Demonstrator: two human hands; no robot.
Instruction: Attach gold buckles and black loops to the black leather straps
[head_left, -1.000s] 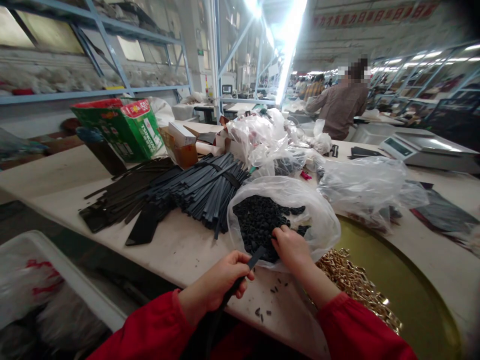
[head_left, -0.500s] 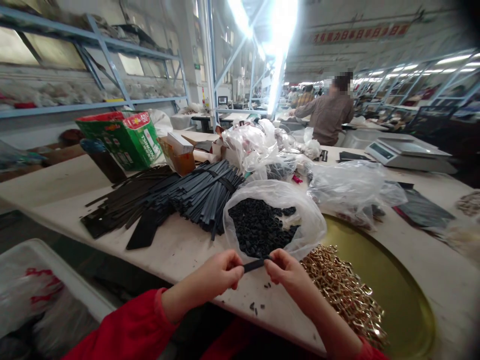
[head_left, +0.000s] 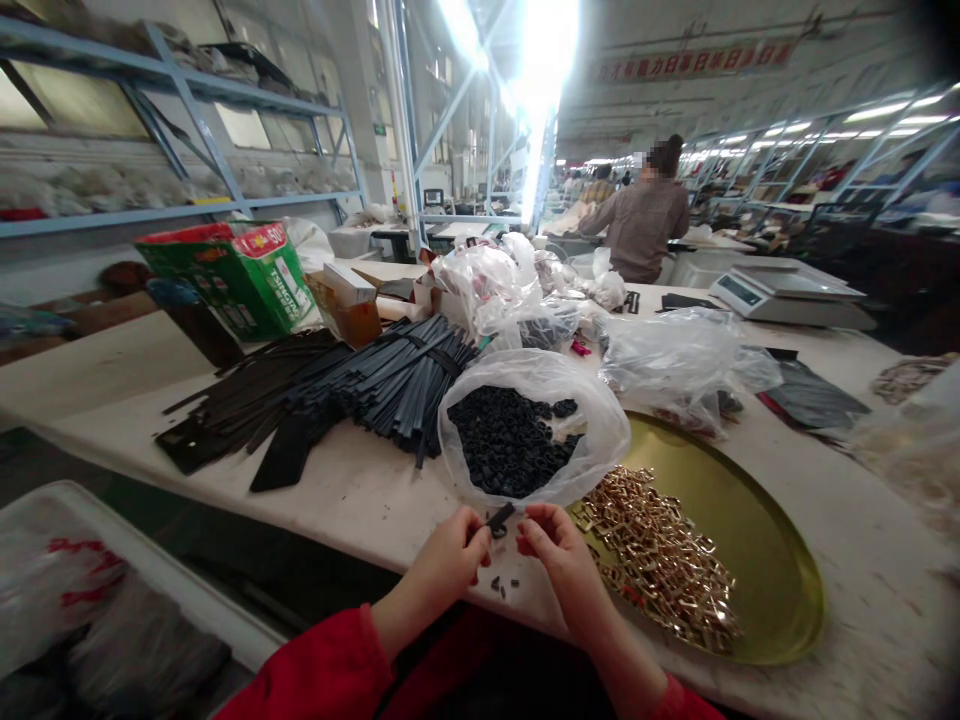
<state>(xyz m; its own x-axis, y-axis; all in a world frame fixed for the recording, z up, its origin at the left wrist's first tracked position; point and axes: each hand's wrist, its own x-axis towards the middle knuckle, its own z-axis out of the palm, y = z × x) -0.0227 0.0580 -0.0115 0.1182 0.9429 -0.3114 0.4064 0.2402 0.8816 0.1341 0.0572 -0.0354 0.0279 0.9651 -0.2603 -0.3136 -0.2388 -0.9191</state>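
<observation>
My left hand (head_left: 450, 555) pinches the end of a narrow black strap (head_left: 498, 519) at the table's near edge. My right hand (head_left: 553, 555) is closed just to its right, fingertips close to the strap's tip; what it holds is too small to make out. Right behind both hands lies an open clear plastic bag (head_left: 600, 425) full of small black loops (head_left: 506, 445). To the right, a round gold tray (head_left: 750, 540) carries a heap of gold metal buckles (head_left: 652, 555). A few loose black loops (head_left: 504, 583) lie on the table between my hands.
A pile of black straps (head_left: 352, 390) covers the table's left middle, with a green carton (head_left: 229, 270) behind it. More plastic bags (head_left: 675, 365) and a weighing scale (head_left: 787, 295) stand farther back. A person in brown (head_left: 641, 225) works at the far end. A white bin (head_left: 82, 590) sits lower left.
My right hand left the bag of black loops and came beside my left at the strap's tip. Both hands drew closer to the table edge and the view shifted right.
</observation>
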